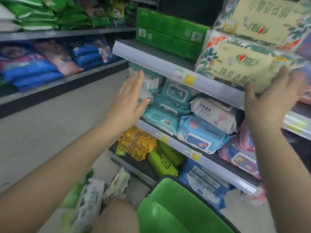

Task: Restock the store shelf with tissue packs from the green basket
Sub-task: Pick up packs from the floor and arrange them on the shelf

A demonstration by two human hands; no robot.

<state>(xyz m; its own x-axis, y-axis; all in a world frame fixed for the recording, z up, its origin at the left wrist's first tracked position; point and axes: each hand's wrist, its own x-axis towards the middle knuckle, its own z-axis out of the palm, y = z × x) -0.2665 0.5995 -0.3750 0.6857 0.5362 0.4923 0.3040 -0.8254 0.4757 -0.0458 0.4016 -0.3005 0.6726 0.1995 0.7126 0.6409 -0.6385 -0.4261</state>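
1. Shelf first, since it's the biggest thing here: it runs from upper left down to lower right, and the cream tissue pack lies on its front lip with its long side along the edge. The pack sticks out a bit over the price rail, so our guess is it needs a shove straight back.
2. Green basket sits low, right under us, well apart from the pack. We can't see any packs inside from this angle.
3. Stock count: one cream pack in hand, a second one like it upside down on top, and two flat green packs stacked just left of it.
4. Our right hand is the near one, its grip curled round the pack's front right corner from below.
5. Our left hand holds nothing, fingers straight, down by the wipes one level lower.
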